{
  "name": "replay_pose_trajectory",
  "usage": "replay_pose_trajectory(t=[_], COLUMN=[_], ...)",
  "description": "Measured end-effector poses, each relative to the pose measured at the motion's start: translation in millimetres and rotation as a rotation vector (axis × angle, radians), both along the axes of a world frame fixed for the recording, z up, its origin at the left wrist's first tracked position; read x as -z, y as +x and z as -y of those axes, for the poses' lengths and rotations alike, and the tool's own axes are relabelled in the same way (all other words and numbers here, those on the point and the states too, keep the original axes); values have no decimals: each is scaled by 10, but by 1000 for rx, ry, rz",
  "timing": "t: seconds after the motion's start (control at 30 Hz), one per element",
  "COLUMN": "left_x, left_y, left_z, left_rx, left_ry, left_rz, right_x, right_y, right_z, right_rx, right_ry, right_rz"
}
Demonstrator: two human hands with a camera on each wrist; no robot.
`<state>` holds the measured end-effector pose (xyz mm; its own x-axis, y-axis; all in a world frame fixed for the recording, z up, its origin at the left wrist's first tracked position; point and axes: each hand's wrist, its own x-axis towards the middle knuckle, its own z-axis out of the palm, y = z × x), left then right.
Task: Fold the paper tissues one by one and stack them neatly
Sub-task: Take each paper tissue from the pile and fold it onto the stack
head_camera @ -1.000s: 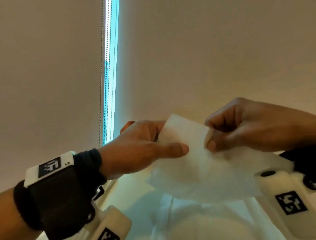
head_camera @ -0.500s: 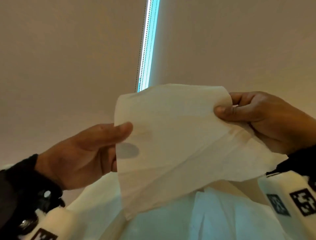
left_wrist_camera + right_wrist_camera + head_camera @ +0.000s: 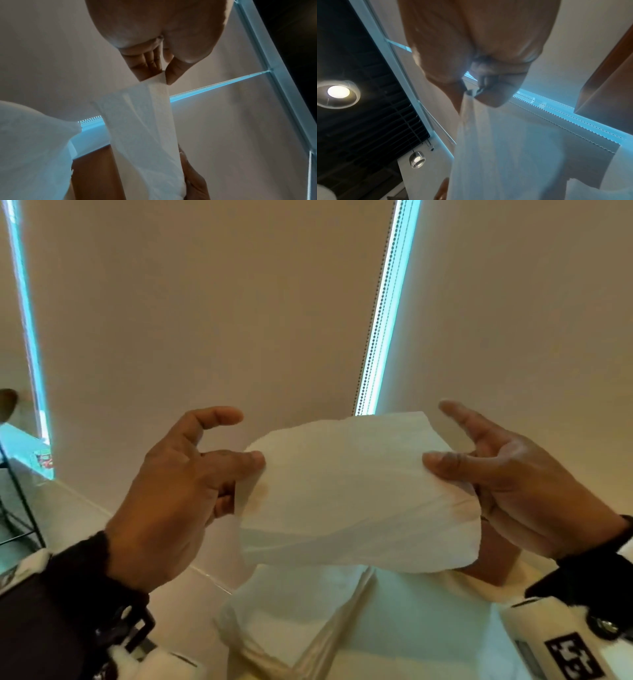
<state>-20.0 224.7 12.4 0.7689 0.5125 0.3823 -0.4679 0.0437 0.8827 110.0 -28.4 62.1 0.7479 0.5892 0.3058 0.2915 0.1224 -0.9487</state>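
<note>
A white paper tissue (image 3: 356,491) hangs stretched in the air between both hands, folded over so it forms a wide band. My left hand (image 3: 191,484) pinches its left edge with thumb against fingers, the index finger lifted. My right hand (image 3: 507,477) pinches the right edge the same way, index finger raised. The left wrist view shows the tissue (image 3: 145,121) running from that thumb pinch (image 3: 164,75) to the other hand. In the right wrist view the tissue (image 3: 488,142) hangs from the pinching fingers. A stack of white tissues (image 3: 294,621) lies on the table below.
A pale table surface (image 3: 428,621) lies under the hands. Beige roller blinds (image 3: 205,320) with a bright gap and bead chain (image 3: 380,313) fill the background. A dark metal frame (image 3: 20,501) stands at the far left. Ceiling lamps (image 3: 338,92) show in the right wrist view.
The hands have spread apart, pulling the tissue out wide. It was opened tall half a second ago and now hangs as a shorter folded band. Both index fingers have lifted.
</note>
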Motion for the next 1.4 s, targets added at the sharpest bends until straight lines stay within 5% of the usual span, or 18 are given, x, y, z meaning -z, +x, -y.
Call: replay_pose_trajectory(t=[0.13, 0.3, 0.47, 0.6, 0.77, 0.93, 1.1, 1.4], left_x=[50, 51, -7, -128, 25, 369, 694, 880], left_y=[-5, -42, -98, -173, -291, -441, -388, -316], left_z=[-36, -47, 49, 78, 60, 174, 110, 47], left_rx=[-27, -82, -338, -400, -241, -264, -287, -243], left_ry=[77, 158, 484, 581, 584, 663, 929, 1071], left_rz=[-31, -64, -142, -73, -87, -313, -606, -774], right_x=[69, 36, -114, -309, -285, 294, 793, 942], right_y=[10, 80, 96, 129, 273, 584, 725, 825], right_z=[-78, -16, -29, -99, -362, -785, -1154, -1329], right_rx=[-29, -140, 2, -84, -139, 54, 21, 16], right_ry=[75, -196, -353, -206, -141, -566, -908, -1224], right_rz=[49, 132, 357, 241, 27, 151, 300, 457])
